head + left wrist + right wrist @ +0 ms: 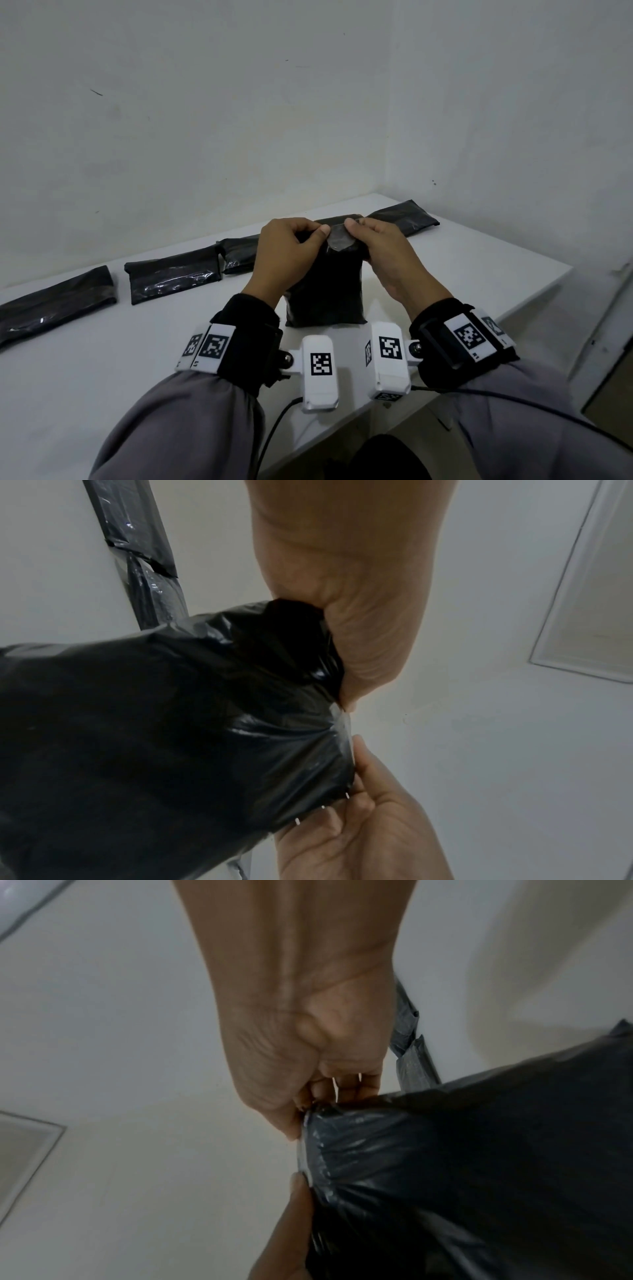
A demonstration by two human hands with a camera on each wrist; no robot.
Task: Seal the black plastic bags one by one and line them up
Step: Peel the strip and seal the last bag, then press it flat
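Both your hands pinch the top edge of the black bag [325, 291], left hand [284, 255] and right hand [387, 257] curled tight; it stands upright mid-table [137, 359], four bags [171, 279] lined behind along the far edge.

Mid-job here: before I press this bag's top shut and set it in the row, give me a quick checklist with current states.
1. Left hand pinches the top of the held bag: ok.
2. Right hand pinches the same top edge: ok.
3. Bag bottom rests on the table, upright: ok.
4. Top edge fully closed: cannot tell; a grey flap shows between the thumbs.
5. Row of flat bags lies along the wall behind: ok.
6. Free slot in that row: cannot tell; the hands hide its middle.
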